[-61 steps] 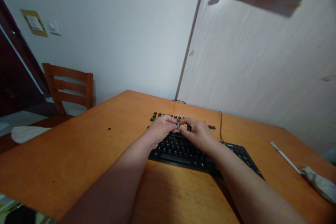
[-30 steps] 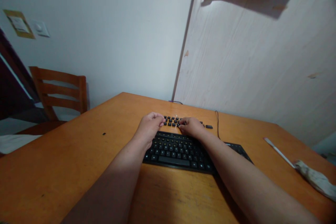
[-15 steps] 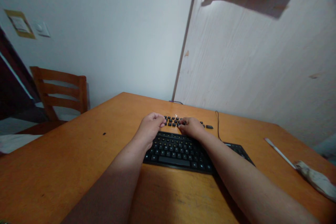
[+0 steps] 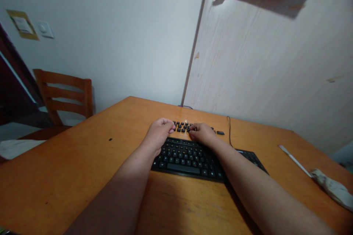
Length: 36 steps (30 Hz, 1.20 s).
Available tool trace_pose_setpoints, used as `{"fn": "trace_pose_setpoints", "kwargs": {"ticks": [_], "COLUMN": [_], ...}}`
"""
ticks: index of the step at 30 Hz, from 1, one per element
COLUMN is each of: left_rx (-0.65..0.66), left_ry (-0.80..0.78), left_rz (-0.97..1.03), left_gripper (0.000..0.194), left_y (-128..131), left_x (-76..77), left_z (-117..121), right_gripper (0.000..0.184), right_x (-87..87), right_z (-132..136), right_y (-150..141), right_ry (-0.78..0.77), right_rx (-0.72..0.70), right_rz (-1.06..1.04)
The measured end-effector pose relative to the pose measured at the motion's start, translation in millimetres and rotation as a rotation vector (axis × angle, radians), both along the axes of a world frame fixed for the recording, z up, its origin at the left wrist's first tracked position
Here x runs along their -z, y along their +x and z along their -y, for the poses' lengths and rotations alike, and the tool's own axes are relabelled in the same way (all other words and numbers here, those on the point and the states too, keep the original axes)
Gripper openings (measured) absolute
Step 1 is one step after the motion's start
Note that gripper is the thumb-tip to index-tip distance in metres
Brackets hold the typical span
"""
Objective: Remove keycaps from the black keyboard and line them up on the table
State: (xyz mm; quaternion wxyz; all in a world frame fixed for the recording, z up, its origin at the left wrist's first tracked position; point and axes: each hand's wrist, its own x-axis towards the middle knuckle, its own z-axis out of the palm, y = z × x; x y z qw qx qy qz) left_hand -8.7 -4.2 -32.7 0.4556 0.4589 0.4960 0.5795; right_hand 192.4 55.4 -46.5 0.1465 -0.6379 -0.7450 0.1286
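Note:
Several loose black keycaps [image 4: 183, 130] lie in rows on the wooden table, just beyond a black keyboard [image 4: 183, 169]. Part of the keyboard's upper rows has bare key seats showing. At the left end of the rows, my left hand [image 4: 161, 129] is closed in a pinch, its fingertips against the keycaps there; what lies between them is hidden. Toward the right end, my right hand [image 4: 200, 132] curls its thumb and fingers round a dark keycap. My right forearm covers part of the keyboard.
One longer keycap [image 4: 220, 132] lies right of my right hand, near the cable [image 4: 229, 132]. A small black piece [image 4: 110, 139] rests at left. A white-handled brush [image 4: 296, 161] and a crumpled cloth [image 4: 331, 189] lie at right. A chair [image 4: 66, 97] stands beyond the table's left edge.
The right hand's fingers have shifted slightly at the keycaps. My left hand keeps its pinch in nearly the same place. The whole view has moved a little.

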Motion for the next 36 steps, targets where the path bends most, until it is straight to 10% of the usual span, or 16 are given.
{"fn": "trace_pose_setpoints", "kwargs": {"ticks": [36], "left_rx": [0.003], "left_ry": [0.013], "left_rz": [0.004], "left_gripper": [0.009], "left_y": [4.1], "left_x": [1.5], "left_z": [-0.4], "right_gripper": [0.023], "right_x": [-4.4], "right_z": [2.5], "right_y": [-13.0], "right_ry": [0.085], "right_rx": [-0.049], "right_rz": [0.109]}}
